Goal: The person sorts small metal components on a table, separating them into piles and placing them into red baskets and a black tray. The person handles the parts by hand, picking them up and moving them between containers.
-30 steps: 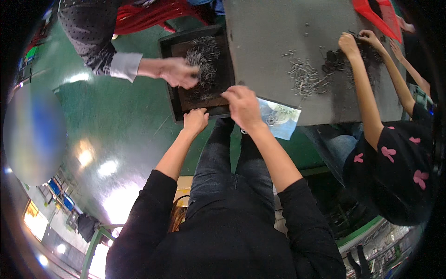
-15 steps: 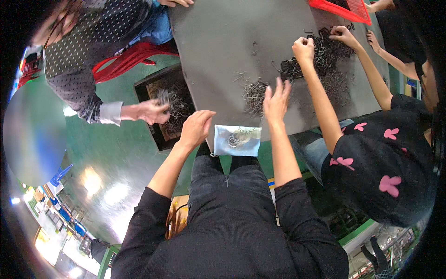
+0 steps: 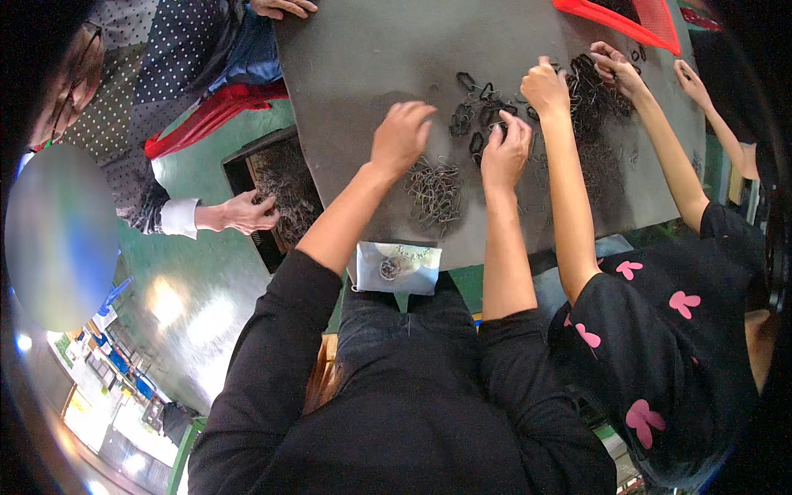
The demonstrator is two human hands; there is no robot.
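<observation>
A big grey counter (image 3: 363, 58) fills the top of the view, with three people crowded around it. Beside its left edge sits a dark box (image 3: 276, 194) full of thin wire bits, and a person in a dotted top has one hand (image 3: 246, 213) in that box. On the right, a person in a black top with pink shapes reaches both hands into a tangled dark heap of clips (image 3: 590, 91) below a red tray (image 3: 623, 16) at the far edge. In the middle, the person in black sleeves has two piles close by — a pale heap of wire clips (image 3: 433, 194) near the counter's front edge, and a few dark metal loops (image 3: 478, 111) just past it. The left hand (image 3: 400, 136) rests palm down on the counter just beside the pale heap, fingers loosely curled and holding nothing that I can see. The right hand (image 3: 505, 153) has its fingertips pinched together at the dark loops; I cannot tell if a loop is caught in that grip. A small clear bag (image 3: 394, 268) with something inside hangs at the counter's front edge. To do this well, I think it helps to pick one piece at a time with the fingertips and keep the two piles apart — these bits hook together easily.
</observation>
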